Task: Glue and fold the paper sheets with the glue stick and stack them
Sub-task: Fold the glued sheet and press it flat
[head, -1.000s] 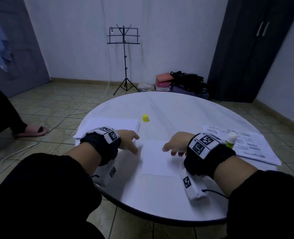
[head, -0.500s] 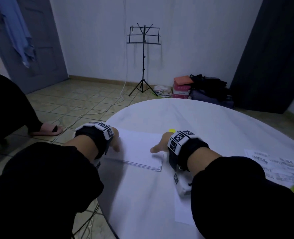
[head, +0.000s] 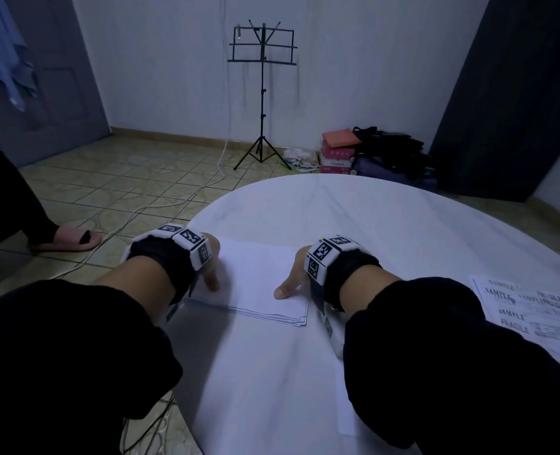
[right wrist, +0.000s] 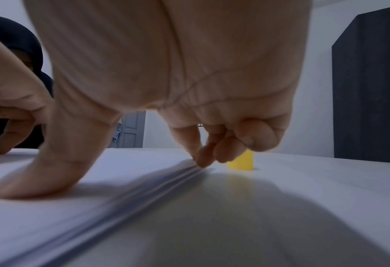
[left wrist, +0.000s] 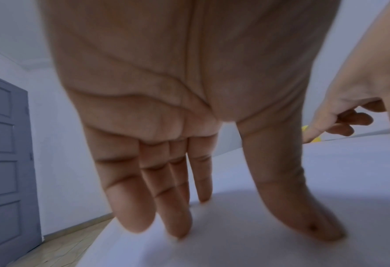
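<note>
Your left hand (head: pixel 211 264) rests straight-fingered on the paper stack's (head: pixel 259 284) left edge; your right hand (head: pixel 293 277) sets thumb on top, curled fingers (right wrist: pixel 203 157) at its right edge. The stack lies between them on the desk (head: pixel 386 224); yellow cap (right wrist: pixel 240 160) just beyond.

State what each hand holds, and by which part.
Nothing is lifted. Both the left hand and right hand rest fingertips on the paper stack, near its side edges.
</note>
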A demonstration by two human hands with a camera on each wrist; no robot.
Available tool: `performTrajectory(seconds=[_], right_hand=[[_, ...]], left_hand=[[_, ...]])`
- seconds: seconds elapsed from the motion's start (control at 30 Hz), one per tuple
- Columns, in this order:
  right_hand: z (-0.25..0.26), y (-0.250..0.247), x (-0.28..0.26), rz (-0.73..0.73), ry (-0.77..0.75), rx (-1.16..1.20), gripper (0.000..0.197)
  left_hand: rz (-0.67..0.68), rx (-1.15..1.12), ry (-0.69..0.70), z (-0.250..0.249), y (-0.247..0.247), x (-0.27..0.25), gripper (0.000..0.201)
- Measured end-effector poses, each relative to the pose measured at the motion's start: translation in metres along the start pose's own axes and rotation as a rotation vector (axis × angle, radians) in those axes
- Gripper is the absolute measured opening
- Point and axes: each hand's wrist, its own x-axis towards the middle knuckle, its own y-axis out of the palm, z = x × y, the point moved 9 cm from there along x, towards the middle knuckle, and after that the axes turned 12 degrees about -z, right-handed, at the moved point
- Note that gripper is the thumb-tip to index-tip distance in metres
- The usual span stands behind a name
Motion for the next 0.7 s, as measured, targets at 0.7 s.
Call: performTrajectory(seconds=[0.7], right_hand=[[0.013, -0.008, -0.032, -0.103, 0.061, 0.606, 0.043]], left_hand=[[-0.145, -0.188, -0.193, 0.008, -0.045, -0.079, 0.137]])
